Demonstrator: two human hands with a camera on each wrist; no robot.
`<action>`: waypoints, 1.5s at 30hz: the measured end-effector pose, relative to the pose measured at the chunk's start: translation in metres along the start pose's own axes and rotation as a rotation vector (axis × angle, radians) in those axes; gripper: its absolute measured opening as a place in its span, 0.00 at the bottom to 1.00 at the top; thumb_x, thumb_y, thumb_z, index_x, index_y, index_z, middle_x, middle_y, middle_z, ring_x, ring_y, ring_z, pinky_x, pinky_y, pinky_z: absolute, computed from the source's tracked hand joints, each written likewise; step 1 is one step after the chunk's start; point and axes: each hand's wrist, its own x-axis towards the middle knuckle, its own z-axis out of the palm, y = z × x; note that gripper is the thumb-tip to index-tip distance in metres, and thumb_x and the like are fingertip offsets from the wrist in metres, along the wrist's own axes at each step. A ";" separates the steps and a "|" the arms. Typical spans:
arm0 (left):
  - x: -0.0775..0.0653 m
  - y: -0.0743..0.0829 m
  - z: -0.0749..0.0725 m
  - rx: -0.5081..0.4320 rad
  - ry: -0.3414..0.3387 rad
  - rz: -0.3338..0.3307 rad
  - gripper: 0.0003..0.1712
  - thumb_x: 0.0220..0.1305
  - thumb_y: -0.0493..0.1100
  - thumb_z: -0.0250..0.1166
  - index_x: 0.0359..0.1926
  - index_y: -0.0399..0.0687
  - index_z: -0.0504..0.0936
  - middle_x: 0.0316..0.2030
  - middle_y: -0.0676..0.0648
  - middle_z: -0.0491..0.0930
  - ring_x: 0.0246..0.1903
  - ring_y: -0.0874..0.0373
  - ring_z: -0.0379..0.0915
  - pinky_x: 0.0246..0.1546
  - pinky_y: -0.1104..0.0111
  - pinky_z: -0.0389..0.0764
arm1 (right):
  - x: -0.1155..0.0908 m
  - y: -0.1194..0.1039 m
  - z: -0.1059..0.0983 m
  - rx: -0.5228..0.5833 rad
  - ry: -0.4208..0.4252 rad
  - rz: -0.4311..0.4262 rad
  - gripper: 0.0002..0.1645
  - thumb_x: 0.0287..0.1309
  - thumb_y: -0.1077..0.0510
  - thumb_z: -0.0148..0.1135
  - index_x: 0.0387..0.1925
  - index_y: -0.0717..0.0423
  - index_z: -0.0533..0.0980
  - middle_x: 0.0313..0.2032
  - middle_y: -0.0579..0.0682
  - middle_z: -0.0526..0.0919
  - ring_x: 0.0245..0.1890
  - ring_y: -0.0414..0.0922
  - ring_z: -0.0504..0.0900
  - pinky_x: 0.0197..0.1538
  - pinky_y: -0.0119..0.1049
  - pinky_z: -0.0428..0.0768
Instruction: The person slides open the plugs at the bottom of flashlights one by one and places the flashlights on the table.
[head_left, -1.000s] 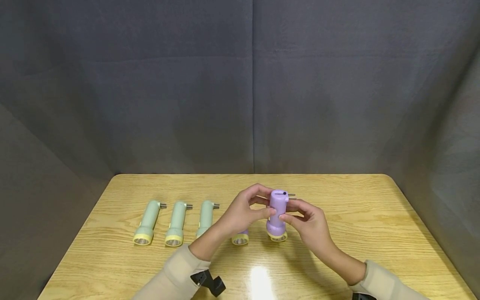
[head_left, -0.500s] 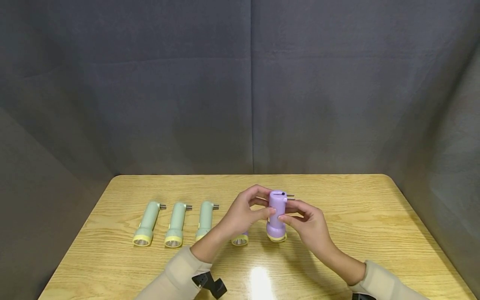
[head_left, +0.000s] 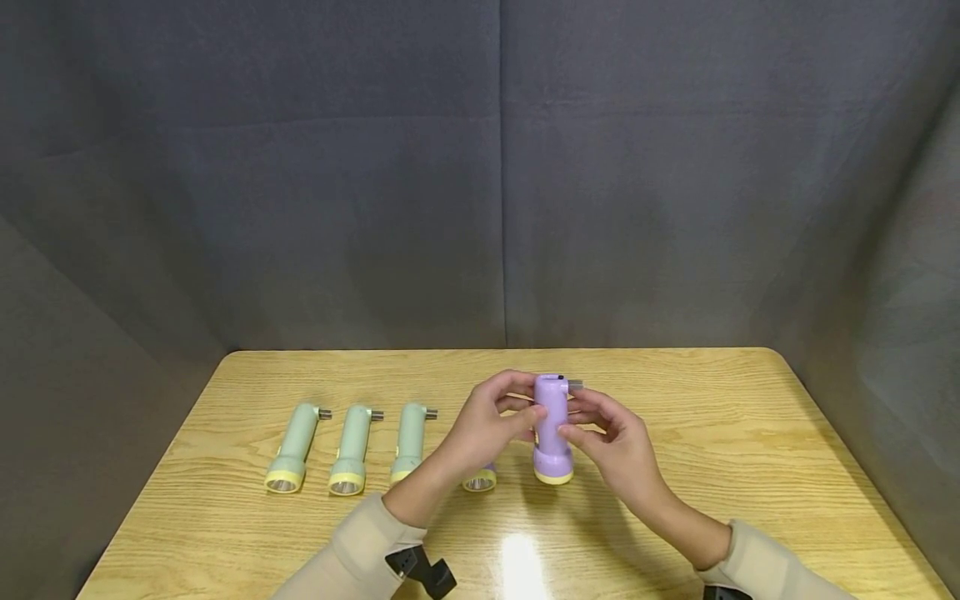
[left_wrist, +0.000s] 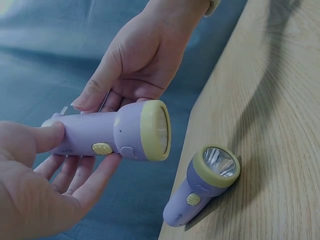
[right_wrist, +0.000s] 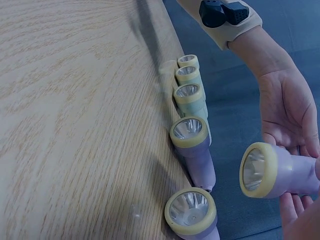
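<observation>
Both hands hold a purple flashlight (head_left: 552, 425) with a yellow rim above the table. Its plug prongs (head_left: 575, 385) stick out to the right near the top in the head view. My left hand (head_left: 487, 425) grips it from the left; the left wrist view shows the thumb on one side and fingers around its yellow switch (left_wrist: 102, 148). From the right, my right hand (head_left: 618, 446) pinches its body between thumb and fingers. A second purple flashlight (head_left: 480, 480) lies partly hidden under my left hand. Another purple flashlight (right_wrist: 192, 212) lies nearest in the right wrist view.
Several flashlights lie in a row on the wooden table (head_left: 735, 467). On the left are three pale green ones, a left flashlight (head_left: 297, 437), a middle flashlight (head_left: 355, 442) and a right flashlight (head_left: 411, 433). A dark curtain (head_left: 375, 167) stands behind.
The held purple flashlight has tilted and turned slightly, so less of its end face shows and its prongs line up. My hands stay almost in place around it.
</observation>
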 end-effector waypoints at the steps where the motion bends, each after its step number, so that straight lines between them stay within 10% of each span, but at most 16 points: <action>1: 0.000 0.000 0.000 -0.008 0.009 -0.005 0.20 0.71 0.35 0.65 0.62 0.37 0.76 0.52 0.39 0.78 0.49 0.51 0.80 0.43 0.59 0.88 | 0.000 0.000 0.000 0.009 -0.004 -0.010 0.26 0.58 0.75 0.68 0.58 0.74 0.74 0.46 0.42 0.85 0.45 0.38 0.84 0.47 0.32 0.85; 16: 0.002 0.005 0.001 -0.099 0.111 -0.082 0.23 0.71 0.38 0.66 0.63 0.35 0.75 0.51 0.38 0.77 0.47 0.50 0.82 0.40 0.58 0.88 | -0.010 -0.007 -0.004 -0.012 -0.168 -0.171 0.40 0.52 0.77 0.71 0.67 0.68 0.69 0.63 0.67 0.73 0.59 0.40 0.79 0.56 0.36 0.82; 27: 0.002 0.005 0.002 -0.121 0.151 -0.132 0.24 0.71 0.41 0.67 0.63 0.36 0.75 0.53 0.38 0.76 0.47 0.52 0.82 0.37 0.61 0.88 | -0.017 -0.006 -0.002 -0.146 -0.262 -0.283 0.61 0.40 0.72 0.80 0.76 0.65 0.59 0.68 0.65 0.66 0.66 0.39 0.69 0.62 0.33 0.78; 45: 0.001 0.000 0.001 -0.185 0.148 -0.116 0.25 0.69 0.33 0.66 0.65 0.35 0.74 0.56 0.37 0.78 0.47 0.50 0.83 0.38 0.63 0.88 | -0.019 0.001 0.002 -0.201 -0.216 -0.231 0.56 0.45 0.75 0.76 0.75 0.64 0.61 0.68 0.63 0.68 0.65 0.35 0.70 0.59 0.34 0.80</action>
